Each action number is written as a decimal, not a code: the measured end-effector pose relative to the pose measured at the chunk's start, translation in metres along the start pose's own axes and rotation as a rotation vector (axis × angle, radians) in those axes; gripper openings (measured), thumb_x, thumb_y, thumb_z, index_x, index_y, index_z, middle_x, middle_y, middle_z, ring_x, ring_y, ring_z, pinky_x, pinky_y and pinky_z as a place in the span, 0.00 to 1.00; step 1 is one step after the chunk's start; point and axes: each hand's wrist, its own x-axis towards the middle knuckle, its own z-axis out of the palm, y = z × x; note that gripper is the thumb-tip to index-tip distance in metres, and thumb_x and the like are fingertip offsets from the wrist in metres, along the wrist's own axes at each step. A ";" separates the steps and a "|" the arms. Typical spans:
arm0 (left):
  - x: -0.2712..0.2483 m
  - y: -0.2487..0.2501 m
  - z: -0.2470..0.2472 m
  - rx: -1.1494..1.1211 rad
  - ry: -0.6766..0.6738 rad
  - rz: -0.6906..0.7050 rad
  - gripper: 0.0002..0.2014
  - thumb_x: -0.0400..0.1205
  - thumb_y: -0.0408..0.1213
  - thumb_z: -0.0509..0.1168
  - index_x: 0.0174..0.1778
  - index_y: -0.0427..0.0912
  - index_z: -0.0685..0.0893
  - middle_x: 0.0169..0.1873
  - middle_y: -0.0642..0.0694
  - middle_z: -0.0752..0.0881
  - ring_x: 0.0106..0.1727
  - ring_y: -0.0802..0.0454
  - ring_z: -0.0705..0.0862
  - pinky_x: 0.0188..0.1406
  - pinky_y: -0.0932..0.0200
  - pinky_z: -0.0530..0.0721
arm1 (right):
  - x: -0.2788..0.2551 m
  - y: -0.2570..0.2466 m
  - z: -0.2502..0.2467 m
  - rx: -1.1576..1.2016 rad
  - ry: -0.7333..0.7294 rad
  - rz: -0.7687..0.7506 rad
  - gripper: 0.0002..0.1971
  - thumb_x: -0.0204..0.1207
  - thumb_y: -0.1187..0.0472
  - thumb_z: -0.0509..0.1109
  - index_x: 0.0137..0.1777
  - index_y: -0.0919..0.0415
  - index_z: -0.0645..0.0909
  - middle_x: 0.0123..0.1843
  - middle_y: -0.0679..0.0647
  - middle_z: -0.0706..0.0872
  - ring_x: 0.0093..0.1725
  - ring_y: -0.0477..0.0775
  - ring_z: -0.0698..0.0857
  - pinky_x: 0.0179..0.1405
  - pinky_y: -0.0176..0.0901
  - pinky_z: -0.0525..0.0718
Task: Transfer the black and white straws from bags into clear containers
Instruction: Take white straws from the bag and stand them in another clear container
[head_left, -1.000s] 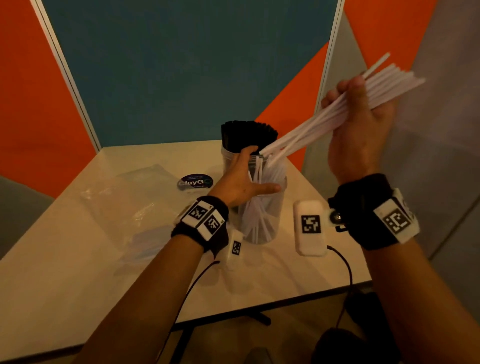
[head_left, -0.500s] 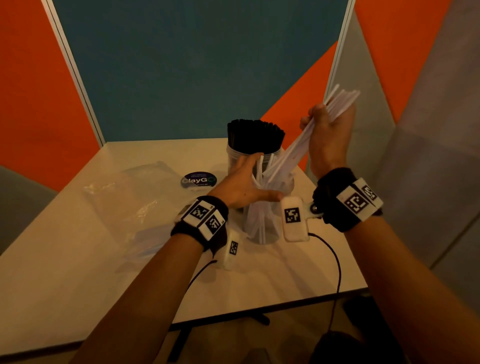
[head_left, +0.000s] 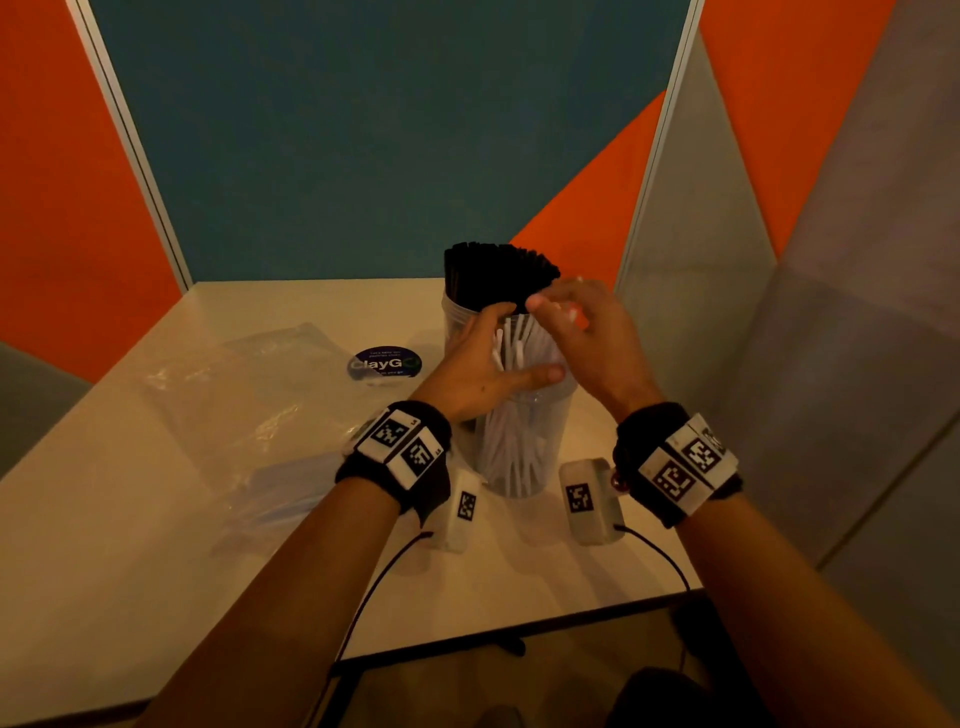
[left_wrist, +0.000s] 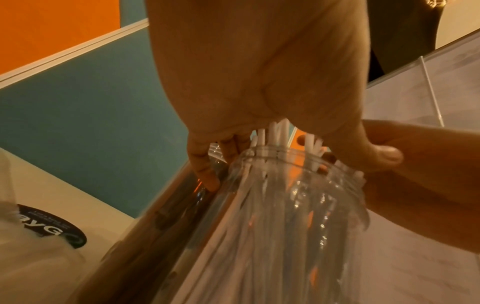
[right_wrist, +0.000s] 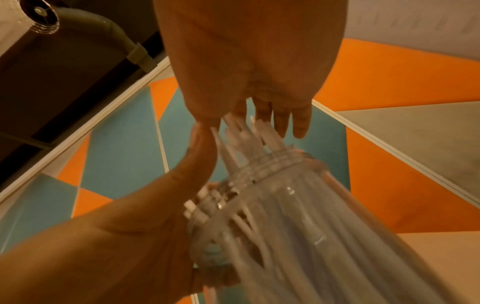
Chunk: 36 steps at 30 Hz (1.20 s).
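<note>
The near clear container (head_left: 524, 447) stands on the table, packed with white straws (head_left: 514, 353). My left hand (head_left: 493, 358) grips it just below the rim, thumb across the front and fingers round the back. My right hand (head_left: 571, 327) hovers over the straw tops with fingers straight and holds nothing. In the right wrist view those fingers (right_wrist: 283, 121) lie just above the white straws (right_wrist: 249, 131). Right behind stands a second clear container (head_left: 457, 322) full of black straws (head_left: 498, 270). The left wrist view shows the rim of the near container (left_wrist: 285, 156) with straw ends poking out.
Crumpled empty plastic bags (head_left: 249, 415) lie left of the containers. A round dark sticker (head_left: 384, 364) is on the table (head_left: 156, 545) beside them. Partition walls close the back and right. The table's front edge (head_left: 519, 629) is near my wrists.
My right hand came down from the upper right with the white straw bundle, dropped it into the near container and let go. My left hand kept its grip.
</note>
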 end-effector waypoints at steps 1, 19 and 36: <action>0.001 0.001 0.000 -0.012 0.002 -0.006 0.55 0.60 0.65 0.76 0.79 0.53 0.58 0.78 0.50 0.66 0.77 0.51 0.67 0.75 0.44 0.70 | -0.003 0.001 -0.001 0.070 0.027 0.016 0.19 0.80 0.47 0.65 0.67 0.53 0.77 0.67 0.50 0.79 0.64 0.45 0.77 0.58 0.38 0.76; 0.004 0.017 0.006 -0.104 0.119 0.033 0.16 0.78 0.36 0.71 0.61 0.41 0.79 0.42 0.57 0.82 0.41 0.68 0.80 0.32 0.81 0.76 | -0.012 -0.008 0.017 0.296 0.023 0.118 0.05 0.83 0.55 0.63 0.50 0.54 0.80 0.53 0.57 0.84 0.53 0.54 0.83 0.54 0.49 0.83; -0.002 0.019 0.002 -0.134 -0.009 0.046 0.35 0.70 0.37 0.78 0.71 0.47 0.68 0.55 0.57 0.80 0.55 0.62 0.80 0.49 0.75 0.78 | -0.029 -0.012 0.000 0.326 -0.216 0.161 0.20 0.84 0.45 0.52 0.67 0.51 0.78 0.58 0.39 0.84 0.58 0.31 0.81 0.60 0.34 0.79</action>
